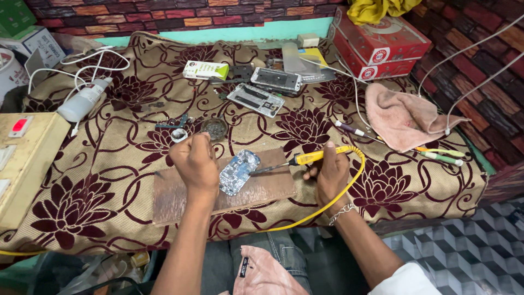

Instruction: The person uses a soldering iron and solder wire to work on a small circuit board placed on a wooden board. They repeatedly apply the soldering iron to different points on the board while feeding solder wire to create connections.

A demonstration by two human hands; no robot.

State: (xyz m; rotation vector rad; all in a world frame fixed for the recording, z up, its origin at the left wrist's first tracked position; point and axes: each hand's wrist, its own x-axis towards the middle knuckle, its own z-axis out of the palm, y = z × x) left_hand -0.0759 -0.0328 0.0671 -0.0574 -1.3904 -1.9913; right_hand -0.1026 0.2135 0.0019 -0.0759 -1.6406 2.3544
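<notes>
A blue circuit board (238,171) lies on a brown wooden board (270,188) on the flower-patterned cloth. My left hand (195,164) rests on the board's left edge, fingers curled, seemingly pinching something thin that I cannot make out. My right hand (327,173) grips a yellow-handled soldering iron (308,158), whose metal tip points left and sits at the circuit board's right side. The iron's yellow cord (349,188) loops down past my right wrist.
Opened phones (256,99) and parts lie farther back. A white bottle (83,101) and white cables are at the left, a beige switch box (24,158) at the left edge. A pink cloth (403,117) and red boxes (379,46) sit right.
</notes>
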